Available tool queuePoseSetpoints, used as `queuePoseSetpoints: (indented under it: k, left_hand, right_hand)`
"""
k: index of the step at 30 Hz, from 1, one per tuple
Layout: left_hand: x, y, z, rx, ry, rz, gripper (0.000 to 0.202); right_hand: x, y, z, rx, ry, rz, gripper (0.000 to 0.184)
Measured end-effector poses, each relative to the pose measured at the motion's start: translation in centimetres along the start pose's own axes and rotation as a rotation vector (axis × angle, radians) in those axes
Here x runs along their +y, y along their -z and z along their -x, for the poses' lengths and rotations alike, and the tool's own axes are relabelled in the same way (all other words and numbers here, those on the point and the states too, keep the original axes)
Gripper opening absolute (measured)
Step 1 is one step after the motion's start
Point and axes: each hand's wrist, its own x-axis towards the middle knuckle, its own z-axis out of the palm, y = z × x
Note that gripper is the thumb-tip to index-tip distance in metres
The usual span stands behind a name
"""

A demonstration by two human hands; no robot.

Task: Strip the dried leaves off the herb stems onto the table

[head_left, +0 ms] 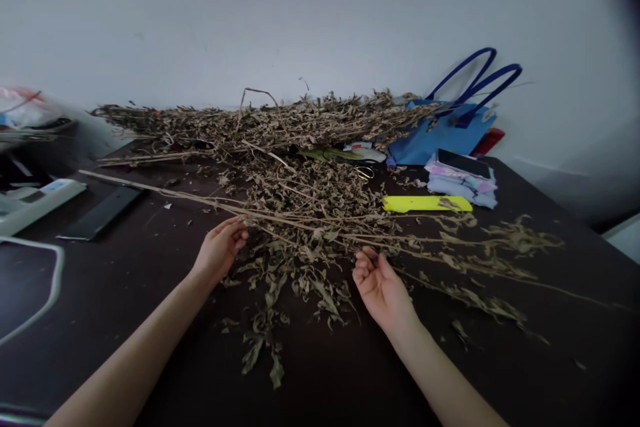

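Long dried plant stems (295, 219) with withered leaves lie across the dark table, over a loose heap of crumpled dry leaves (310, 187). My left hand (220, 250) is closed, its thumb and fingertips pinched at the near side of a stem, left of the heap. Palm up, my right hand (380, 287) has its fingers curled at the heap's near right edge, by the stems; the fingertips partly hide what they grip. Between the hands, leafy sprigs (270, 320) hang toward the table's front. Another leafy branch (480, 300) runs off rightward from beside my right hand.
Along the wall lies a big bundle of dried plants (260, 121). A blue bag (440, 137), a phone (463, 163) on tissue packs (463, 188), a yellow strip (425, 203) and scissors (365, 173) are at right. A power strip (43, 203) and dark flat object (103, 213) lie left.
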Motion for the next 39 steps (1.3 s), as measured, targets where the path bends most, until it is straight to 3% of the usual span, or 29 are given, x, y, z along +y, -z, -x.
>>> queuePoseSetpoints:
  k: [2, 13, 30, 39]
  left_hand:
    - [0.0, -0.1, -0.1, 0.005, 0.005, 0.020, 0.009]
    - [-0.9, 0.1, -0.2, -0.007, 0.017, 0.045, 0.022]
    - [-0.4, -0.6, 0.3, -0.076, 0.112, 0.078, 0.014]
    - [-0.7, -0.2, 0.2, -0.115, 0.127, 0.082, 0.022]
  right_hand:
    - [0.0, 0.0, 0.1, 0.001, -0.008, -0.018, 0.012]
    - [-1.0, -0.7, 0.2, 0.045, -0.015, -0.113, 0.018]
    - [-1.3, -0.2, -0.1, 0.074, -0.009, -0.185, 0.020]
    - [-1.7, -1.0, 0.0, 0.178, -0.033, -0.211, 0.026]
